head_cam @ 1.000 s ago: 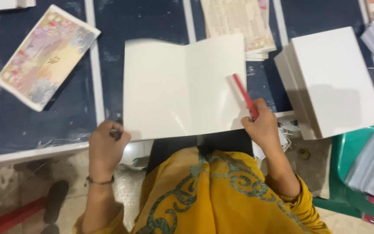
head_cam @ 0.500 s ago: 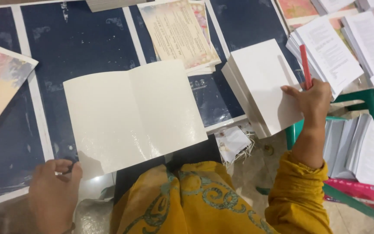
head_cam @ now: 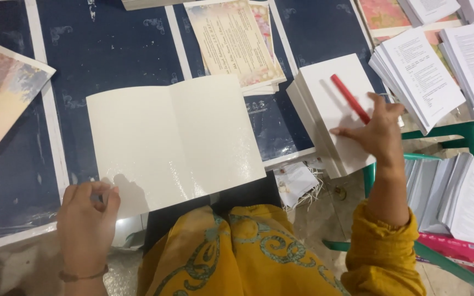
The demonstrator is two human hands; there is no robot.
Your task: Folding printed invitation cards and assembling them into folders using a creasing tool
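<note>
We see a red pen (head_cam: pixel 350 98) lying on a stack of white sheets (head_cam: pixel 333 112), its long axis running diagonally from upper left to lower right. Our right hand (head_cam: pixel 377 131) hovers open, fingers spread, touching the pen's lower end. Our left hand (head_cam: pixel 88 216), loosely curled and empty, rests at the near left corner of the opened cream card (head_cam: pixel 174 140).

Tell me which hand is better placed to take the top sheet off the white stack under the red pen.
Right. The right hand already rests on the white sheet stack beside the red pen; the left hand sits at the open cream card.
</note>
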